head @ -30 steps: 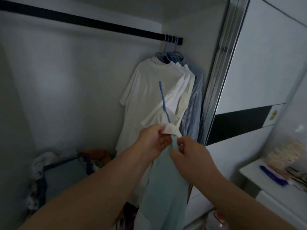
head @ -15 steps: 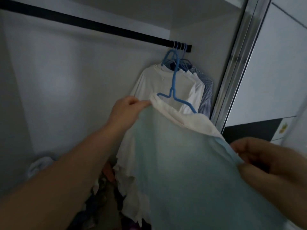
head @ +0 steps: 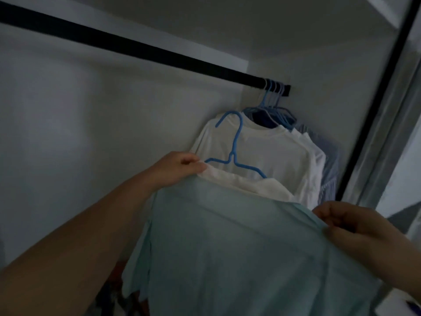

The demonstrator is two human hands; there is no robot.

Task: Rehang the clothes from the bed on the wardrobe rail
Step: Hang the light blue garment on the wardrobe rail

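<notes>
the pale green shirt (head: 239,247) with its white collar band (head: 248,185) fills the near middle of the view, spread wide and held up below the wardrobe rail (head: 136,45). it sits on a blue hanger (head: 234,153), whose hook curls up free in the air, well below the rail and not yet on it. the left hand (head: 175,167) pinches the shirt's left shoulder at the collar edge, fingers curled over the cloth just beside the hanger's left arm. the right hand (head: 355,226) grips the right shoulder, fingers bent round the fabric edge, nearer the camera and lower, so the shirt hangs tilted down to the right.

to do this step well, i'd say the shoulders should be levelled first, so the hanger does not slip out of the neck. then one hand would better move to the hanger's neck, since lifting by the cloth alone gives little control of the hook. the hook opens to the left; it should go up over the rail and come down on the bare stretch just left of the hung white shirts (head: 268,156), which crowd the far right end with a striped blue shirt (head: 330,169) behind them. the risk, as i judge it, is the hook catching the nearest white shirt or the shirt sliding off one arm. whether the hanger's right arm is fully inside the shoulder cannot be told; cloth covers it.
</notes>
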